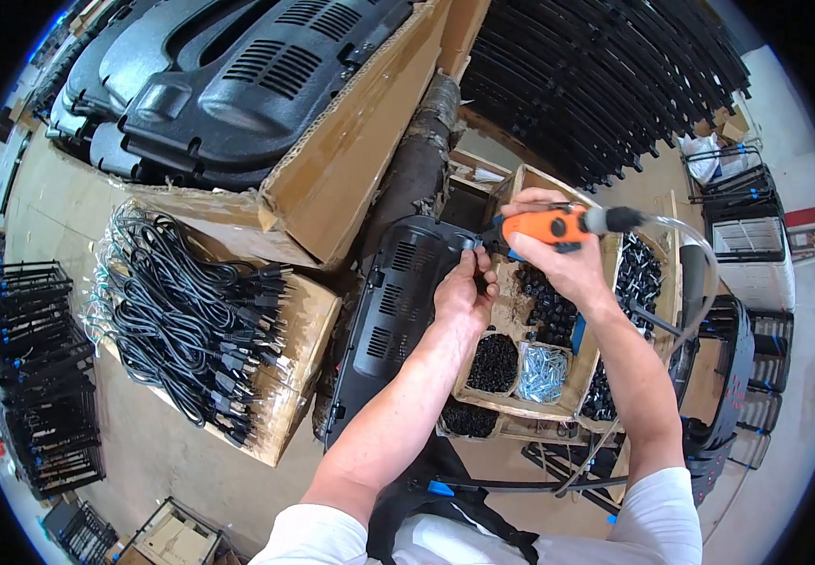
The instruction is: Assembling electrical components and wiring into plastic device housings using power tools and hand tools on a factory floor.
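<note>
My right hand (567,268) is wrapped round an orange power screwdriver (541,226) with a grey and black rear end and a clear hose. The tool lies nearly level, its dark tip pointing left. That tip meets the upper right end of a long black plastic cover (391,297) with slotted vents. At the same end, my left hand (462,290) has its fingers curled in a pinch close to the tip. Whatever sits between those fingers is hidden. The cover leans along a worn brown post (426,132).
On the right, a wooden parts tray (558,407) holds silver screws (543,371), small black screws (494,363) and black knobs (549,306). Bundled black cables (191,311) lie on a board at left. Above them, a cardboard box (351,141) holds large black plastic shells (257,85).
</note>
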Demonstrator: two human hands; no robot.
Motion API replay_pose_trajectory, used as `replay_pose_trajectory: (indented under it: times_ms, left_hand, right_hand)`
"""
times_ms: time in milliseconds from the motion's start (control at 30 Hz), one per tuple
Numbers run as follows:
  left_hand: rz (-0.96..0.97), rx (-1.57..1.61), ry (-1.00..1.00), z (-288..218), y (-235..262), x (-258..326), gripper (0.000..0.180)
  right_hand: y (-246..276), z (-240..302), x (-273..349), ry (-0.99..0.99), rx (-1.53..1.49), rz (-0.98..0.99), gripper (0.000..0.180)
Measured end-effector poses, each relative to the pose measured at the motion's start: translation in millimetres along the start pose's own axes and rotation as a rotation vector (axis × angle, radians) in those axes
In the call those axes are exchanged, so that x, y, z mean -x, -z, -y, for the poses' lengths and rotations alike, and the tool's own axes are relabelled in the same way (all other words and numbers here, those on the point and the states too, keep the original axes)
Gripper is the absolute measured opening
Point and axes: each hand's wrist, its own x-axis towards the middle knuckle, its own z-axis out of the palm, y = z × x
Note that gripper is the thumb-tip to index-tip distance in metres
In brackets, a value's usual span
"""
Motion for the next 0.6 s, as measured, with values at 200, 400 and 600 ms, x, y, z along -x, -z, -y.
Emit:
replay_pose_trajectory:
  times_ms: [200,400,600]
  left_hand:
    - [0.128,0.276,0.029,-11,-4,-3,0.022]
    - [0.128,0.264,0.083,-25,-10,10,0.022]
    - [0.111,0.131,-0.059,-32,-12,10,0.026]
  right_hand:
    - [1,18,7,0.014,-0.064,0.067,0.053]
    - [-1,26,4,0.021,-0.038,0.09,0.054]
    - [-20,21,-16,0.06,-0.065,0.069,0.052]
